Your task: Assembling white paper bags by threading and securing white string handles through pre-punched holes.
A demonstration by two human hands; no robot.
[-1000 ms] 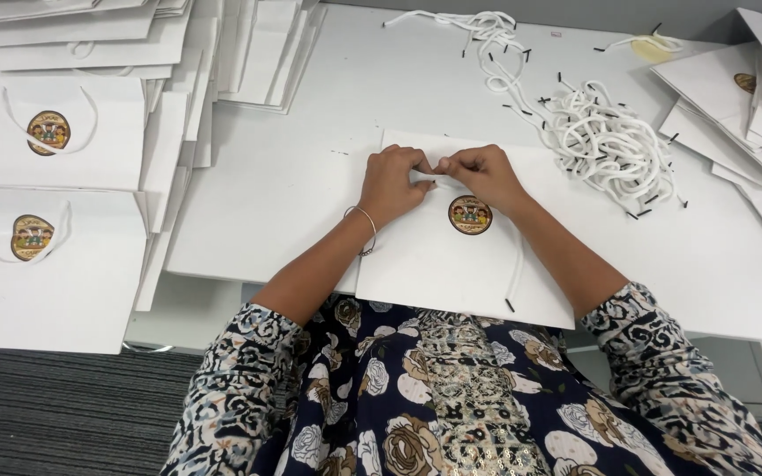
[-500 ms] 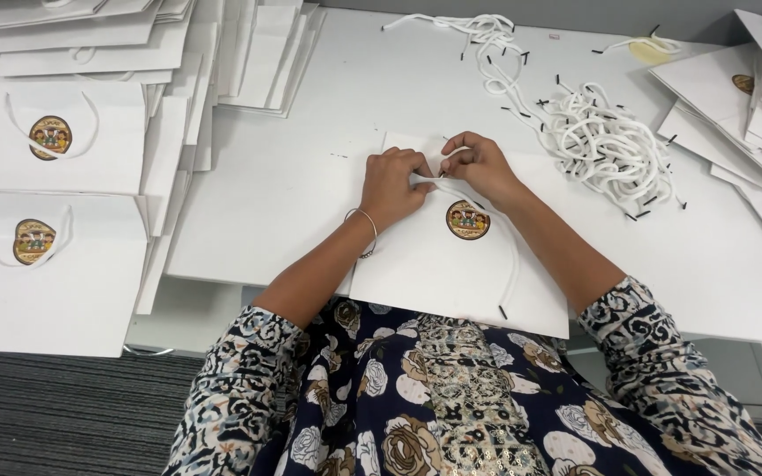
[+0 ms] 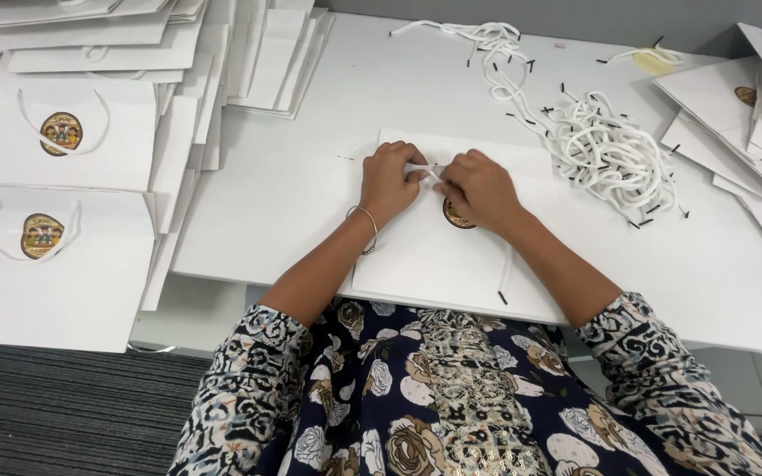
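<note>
From my seat at the feed, I see both hands meeting at the top edge of a flat white paper bag (image 3: 434, 264) that lies on the white desk (image 3: 310, 185) right in front of the person. The left hand (image 3: 389, 181) is curled, fingers tucked down onto the bag's upper edge, a thin bangle (image 3: 369, 227) on its wrist; the right hand (image 3: 480, 188) sits just beside it at 3 o'clock, also curled, and between the two a short stretch of white cord (image 3: 425, 170) is pinched by both — I cannot tell exactly which fingers grip it. The round brown-and-gold emblem (image 3: 454, 216) on the bag peeks out from under the right hand. A black-tipped cord end (image 3: 504, 284) trails down the bag face toward 6 o'clock. At about 2 o'clock from the hands lies a loose heap of white cords (image 3: 606, 150) with black tips, near the bag but not on it (a few strands straggle farther up toward 12 o'clock). Far out at 9 o'clock, finished bags (image 3: 55, 132) with handles and the same emblem lie overlapped — more flat white bags are fanned above them at 11 o'clock. Another stack of flat bags (image 3: 751, 115) rests at 3 o'clock along the desk's edge.
</note>
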